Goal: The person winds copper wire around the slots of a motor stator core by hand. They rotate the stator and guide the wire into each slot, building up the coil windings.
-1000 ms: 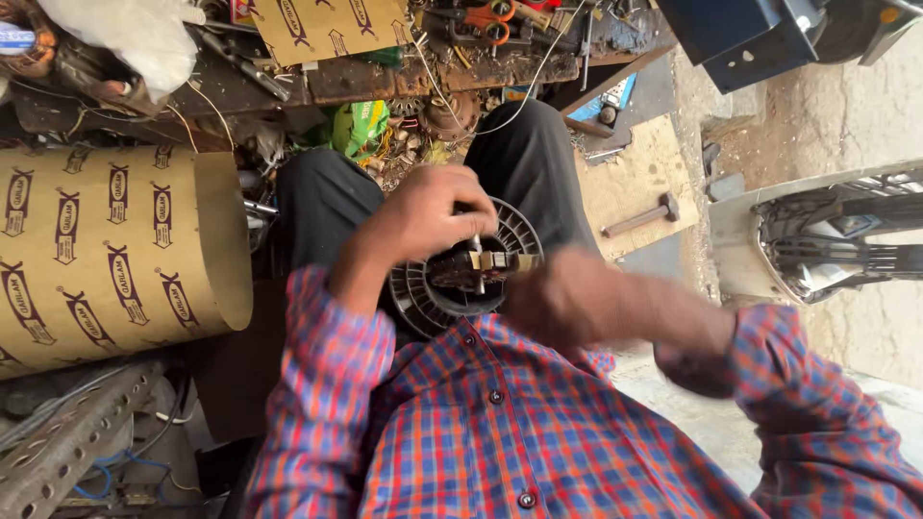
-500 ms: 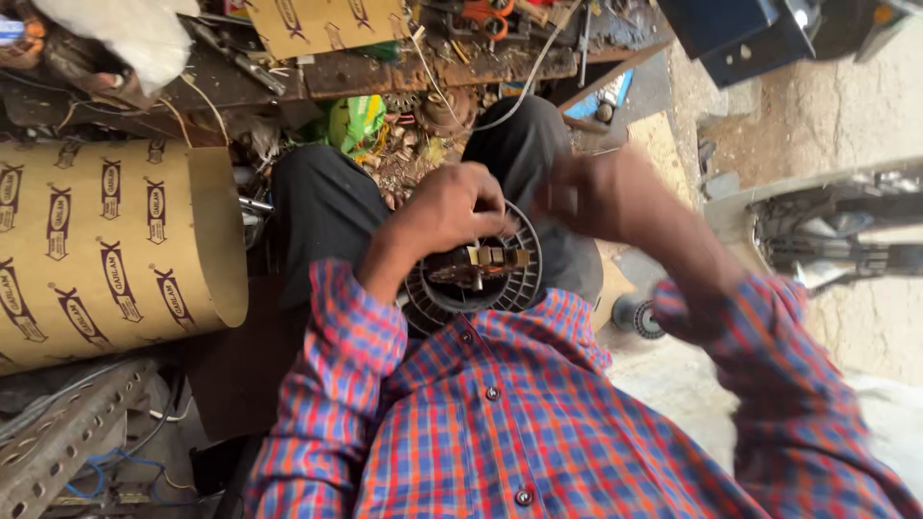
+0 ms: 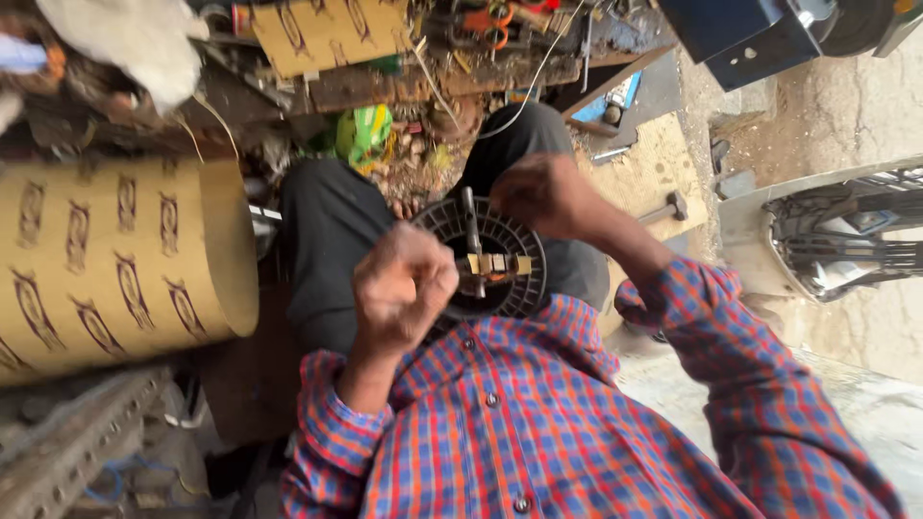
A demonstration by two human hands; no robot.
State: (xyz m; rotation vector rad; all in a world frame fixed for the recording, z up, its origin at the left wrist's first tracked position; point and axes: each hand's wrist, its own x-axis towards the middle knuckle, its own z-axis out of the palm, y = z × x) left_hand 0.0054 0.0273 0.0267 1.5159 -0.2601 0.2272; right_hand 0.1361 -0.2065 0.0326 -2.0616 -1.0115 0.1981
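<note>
Two hands at centre frame, over a round black slotted disc (image 3: pixel 495 259) resting in the lap against the checked shirt (image 3: pixel 538 423), braced there for steadiness, by the look of it. Left hand (image 3: pixel 404 284) fisted at disc's near-left edge; contents not discernible. Right hand (image 3: pixel 543 192) closed at upper rim, near an upright metal rod (image 3: pixel 472 240) crossing the hub. Patterned cardboard roll (image 3: pixel 115 259) at left. Versus half a second earlier: left hand shifted off the disc face, hub now exposed; right hand lowered onto the rim.

round black slotted fan part (image 3: pixel 500 252) | tilted on lap | thin metal tool (image 3: pixel 473 240) across its hub
</note>
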